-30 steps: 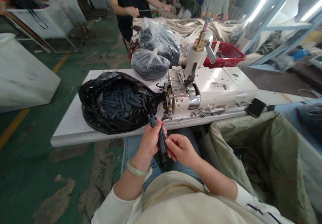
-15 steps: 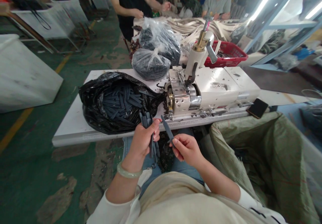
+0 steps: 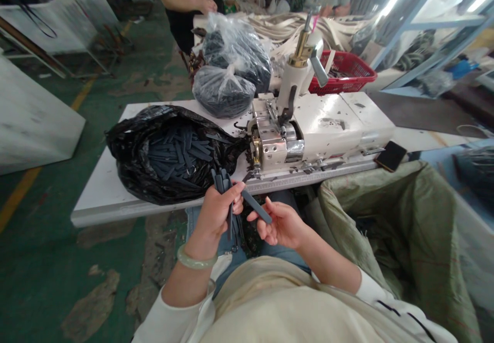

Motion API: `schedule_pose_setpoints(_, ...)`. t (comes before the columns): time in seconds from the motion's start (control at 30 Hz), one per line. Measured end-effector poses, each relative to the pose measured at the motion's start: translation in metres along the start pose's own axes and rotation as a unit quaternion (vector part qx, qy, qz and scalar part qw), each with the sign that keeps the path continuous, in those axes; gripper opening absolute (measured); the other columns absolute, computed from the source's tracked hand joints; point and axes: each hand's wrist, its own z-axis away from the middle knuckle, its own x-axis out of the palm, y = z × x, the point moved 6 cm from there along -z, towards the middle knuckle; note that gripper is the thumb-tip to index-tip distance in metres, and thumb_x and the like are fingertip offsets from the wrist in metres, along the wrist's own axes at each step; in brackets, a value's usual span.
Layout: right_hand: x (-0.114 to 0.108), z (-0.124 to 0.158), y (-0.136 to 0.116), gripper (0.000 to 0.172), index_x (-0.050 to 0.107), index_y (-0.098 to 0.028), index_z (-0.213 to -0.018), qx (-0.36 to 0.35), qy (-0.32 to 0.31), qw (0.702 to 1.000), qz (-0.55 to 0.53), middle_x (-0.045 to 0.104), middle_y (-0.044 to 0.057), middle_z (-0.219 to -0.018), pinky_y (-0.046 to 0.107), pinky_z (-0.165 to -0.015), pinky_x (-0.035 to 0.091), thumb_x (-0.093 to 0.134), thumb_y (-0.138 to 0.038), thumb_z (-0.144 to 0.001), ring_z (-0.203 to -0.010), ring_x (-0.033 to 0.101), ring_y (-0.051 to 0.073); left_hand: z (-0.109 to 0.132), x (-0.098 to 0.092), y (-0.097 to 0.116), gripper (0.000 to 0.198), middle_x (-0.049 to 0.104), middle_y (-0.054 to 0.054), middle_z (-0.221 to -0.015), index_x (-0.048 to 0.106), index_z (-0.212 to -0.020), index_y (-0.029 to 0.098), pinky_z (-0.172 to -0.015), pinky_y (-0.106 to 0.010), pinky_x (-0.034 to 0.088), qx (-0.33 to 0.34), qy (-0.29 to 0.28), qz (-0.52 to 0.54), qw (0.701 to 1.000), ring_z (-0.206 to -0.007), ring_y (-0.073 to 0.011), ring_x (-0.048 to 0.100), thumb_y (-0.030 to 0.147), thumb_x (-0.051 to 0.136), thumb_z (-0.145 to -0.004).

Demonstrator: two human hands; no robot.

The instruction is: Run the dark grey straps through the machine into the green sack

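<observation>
My left hand (image 3: 219,209) is closed around a bundle of dark blue-grey flat strips (image 3: 222,179), whose ends stick out above and below the fist. One single strip (image 3: 257,206) slants between my hands. Its upper end meets the left thumb and fingertip, and its lower end lies across the fingers of my right hand (image 3: 281,223). The right thumb is raised off the strip and those fingers are apart. Just beyond the left hand, a black plastic bag (image 3: 127,163) gapes on the table, with many similar strips (image 3: 177,150) inside.
A white machine (image 3: 324,132) with metal rollers stands on the white table (image 3: 96,199). Clear bags (image 3: 224,91) and a red basket (image 3: 353,73) sit behind it. A phone (image 3: 391,156) lies at right, above a green sack (image 3: 432,219). Two people are across the table.
My right thumb has come off the single strip, which has tipped flatter, its upper end now at the left fingertips. The view has shifted slightly. The left hand keeps its bundle.
</observation>
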Motion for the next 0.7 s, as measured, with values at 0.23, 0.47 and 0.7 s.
schedule_pose_setpoints(0.23,0.004,-0.006,-0.011,0.020,0.067,-0.010,-0.076,-0.042,0.030,0.999,-0.010,0.063,0.000,-0.055,0.010,-0.040,0.040,0.074,-0.028,-0.075,-0.041,0.054,0.004,-0.001,-0.001,-0.004,0.023,0.042,0.008,-0.044,0.053,-0.071,0.016,-0.035,-0.017,0.028,0.004,-0.017,-0.026,1.000,-0.034,-0.0046,0.036,0.025,0.074,-0.070)
schedule_pose_setpoints(0.47,0.004,0.004,-0.013,0.030,0.066,-0.004,-0.104,0.012,0.016,1.000,-0.017,0.072,0.017,-0.095,0.026,-0.068,0.058,0.059,-0.028,-0.086,-0.083,0.071,0.020,-0.001,-0.002,-0.005,0.020,0.042,0.007,-0.044,0.063,-0.081,0.012,-0.036,-0.016,0.028,-0.003,-0.022,-0.037,0.999,-0.036,-0.0044,0.037,0.028,0.071,-0.071)
schedule_pose_setpoints(0.7,0.010,0.002,-0.009,0.047,0.062,-0.003,-0.108,0.083,-0.048,0.991,-0.089,0.071,0.017,-0.097,0.025,-0.067,0.058,0.025,-0.029,-0.099,-0.085,0.070,0.019,-0.001,0.000,-0.005,0.016,0.041,0.008,-0.044,0.064,-0.083,0.012,-0.036,-0.016,0.028,-0.009,-0.044,-0.041,0.998,-0.035,-0.0038,0.036,0.025,0.068,-0.073)
